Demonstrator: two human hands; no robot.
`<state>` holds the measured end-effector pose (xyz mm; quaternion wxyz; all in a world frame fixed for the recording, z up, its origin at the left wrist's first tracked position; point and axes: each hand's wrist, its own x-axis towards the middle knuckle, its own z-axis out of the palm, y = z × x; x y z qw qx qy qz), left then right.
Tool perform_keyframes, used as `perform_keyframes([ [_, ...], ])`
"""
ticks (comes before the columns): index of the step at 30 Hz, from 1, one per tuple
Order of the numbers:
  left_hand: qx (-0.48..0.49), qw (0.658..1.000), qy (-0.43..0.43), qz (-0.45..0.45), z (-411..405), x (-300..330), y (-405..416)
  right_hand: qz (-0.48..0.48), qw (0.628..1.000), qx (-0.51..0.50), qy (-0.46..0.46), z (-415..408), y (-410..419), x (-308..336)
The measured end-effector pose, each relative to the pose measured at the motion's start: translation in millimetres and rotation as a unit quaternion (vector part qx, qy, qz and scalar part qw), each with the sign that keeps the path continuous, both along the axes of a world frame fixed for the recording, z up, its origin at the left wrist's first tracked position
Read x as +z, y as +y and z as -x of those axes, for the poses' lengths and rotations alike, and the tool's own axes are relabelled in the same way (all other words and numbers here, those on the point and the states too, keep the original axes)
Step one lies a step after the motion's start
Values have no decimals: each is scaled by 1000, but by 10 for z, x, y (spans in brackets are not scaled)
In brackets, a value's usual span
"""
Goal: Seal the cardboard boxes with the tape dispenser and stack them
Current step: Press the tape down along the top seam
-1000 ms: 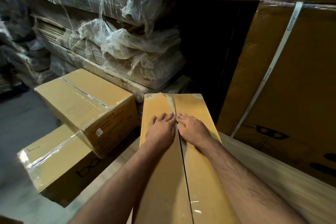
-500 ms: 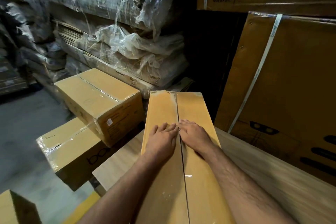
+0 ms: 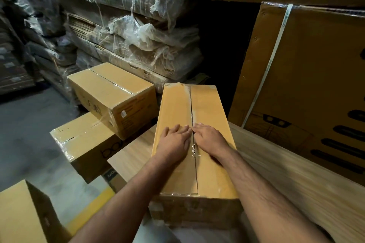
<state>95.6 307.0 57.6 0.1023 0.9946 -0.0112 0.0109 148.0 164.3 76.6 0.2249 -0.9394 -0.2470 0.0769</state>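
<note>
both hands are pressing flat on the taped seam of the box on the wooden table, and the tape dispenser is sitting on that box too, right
Not quite. Left hand and right hand do press flat along the seam of the box on the wooden table, but the head view shows no tape dispenser on it.

**Cardboard, tape and shrink wrap everywhere**

The box [image 3: 197, 144] under my palms is matt yellow-brown cardboard, with a strip of clear glossy tape [image 3: 192, 108] down its seam that catches the light. It sits on a table [image 3: 296, 179] of pale wood grain, smooth-looking. The two stacked boxes [image 3: 110, 100] to my left are the same cardboard, shiny with clear tape at the ends. Behind them, bundles [image 3: 138, 45] of flat cardboard are wrapped in crinkly, torn clear plastic film. The floor [image 3: 23, 134] looks like dull grey concrete.
</note>
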Motion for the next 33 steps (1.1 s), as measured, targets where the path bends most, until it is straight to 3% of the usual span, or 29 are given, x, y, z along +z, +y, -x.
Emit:
perform_keyframes([
  [6, -13, 1000, 8, -2, -4, 23, 12, -28, 999, 15, -5, 658, -273, 1],
  [15, -32, 999, -8, 16, 628, 31, -136, -24, 999, 17, -18, 790, -282, 38],
  [22, -26, 1000, -5, 7, 635, 39, -166, -53, 998, 36, -27, 1455, -553, -18],
  [27, -79, 996, 6, 44, 1047, 90, -203, -67, 997, 15, -35, 1385, -534, -55],
  [30, -101, 995, 14, 15, 1418, 20, -165, -56, 997, 22, -46, 1407, -536, -76],
  [33, -96, 994, -49, 0, 1528, -62, -135, -17, 995, 46, -89, 1552, -569, -132],
])
